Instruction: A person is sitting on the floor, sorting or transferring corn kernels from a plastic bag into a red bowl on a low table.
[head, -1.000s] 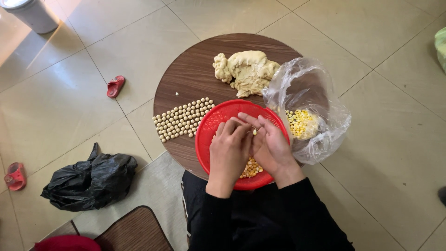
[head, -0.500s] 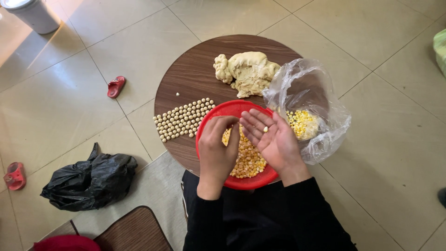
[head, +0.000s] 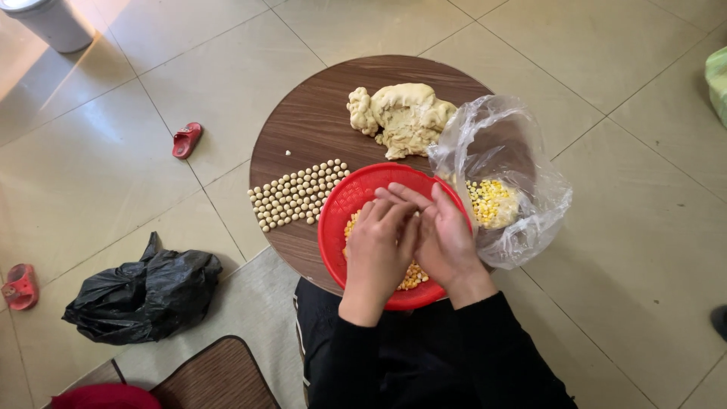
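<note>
Your 2 hands, left hand (head: pixel 379 244) and right hand (head: pixel 443 236), press flat, fingers extended together, over the round red plastic basket (head: pixel 344 208) of yellow kernels (head: pixel 413 276).

head view, steeply downward, near round table (head: pixel 303 129)

counter (head: pixel 303 125): round, dark wood grain | on it: lump of pale dough (head: pixel 401 115) at far side; rows of small dough balls (head: pixel 297 195) at left edge; red basket (head: pixel 344 208) of yellow corn kernels (head: pixel 413 276) at near edge; clear plastic bag (head: pixel 503 170) with corn at right, overhanging rim | floor (head: pixel 606 60): beige tiles under counter
</note>
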